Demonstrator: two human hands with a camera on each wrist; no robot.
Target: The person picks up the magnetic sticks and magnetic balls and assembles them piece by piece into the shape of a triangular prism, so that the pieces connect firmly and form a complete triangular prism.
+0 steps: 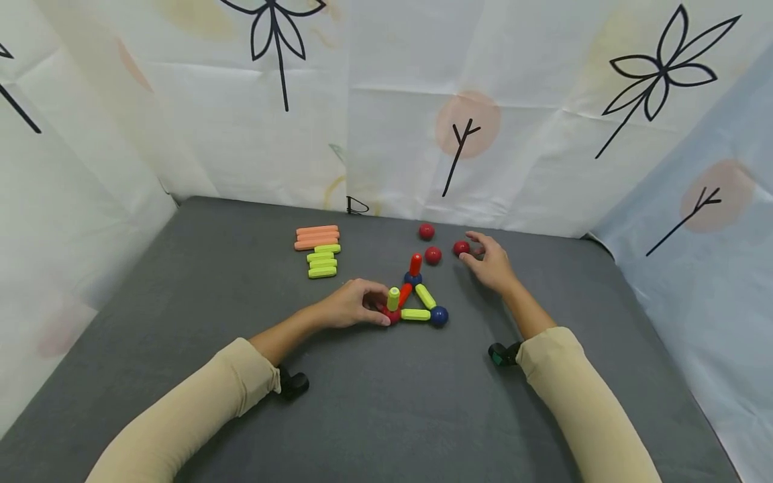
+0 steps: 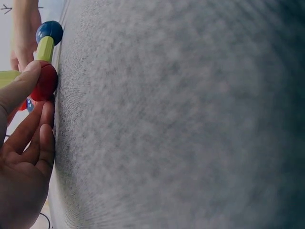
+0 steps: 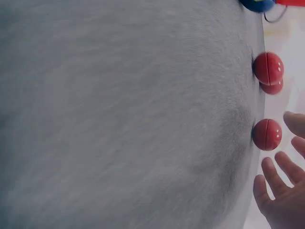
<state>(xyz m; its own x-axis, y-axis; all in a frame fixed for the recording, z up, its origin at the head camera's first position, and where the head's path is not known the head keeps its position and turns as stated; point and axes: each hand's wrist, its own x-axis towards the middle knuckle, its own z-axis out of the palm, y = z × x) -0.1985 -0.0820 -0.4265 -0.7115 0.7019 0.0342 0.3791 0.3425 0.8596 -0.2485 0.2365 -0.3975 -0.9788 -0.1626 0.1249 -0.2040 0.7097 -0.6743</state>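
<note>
On the table (image 1: 362,402) I note left grip (image 1: 350,305) pinching the triangle (image 1: 415,314) by its red corner (image 1: 394,316), right grip (image 1: 492,266) spread, unclosed, beside the rightmost red ball (image 1: 459,247); a stray brush could roll that ball away, a left-side tug could split the triangle.

between the sleeves (image 1: 586,402) on the worktop (image 1: 392,416), a wide lane led toward the triangle of sticks and balls (image 1: 415,314), narrowed by the black wrist cameras (image 1: 294,386). from that triangle a red stick (image 1: 416,263) and a yellow-green stick (image 1: 394,299) stood up, barring a low sweep between the left hand (image 1: 350,305) and right hand (image 1: 492,265). three red balls (image 1: 433,255) stood in the way near the far edge; a hand could pass outside either sleeve, along the left or right edge.
</note>
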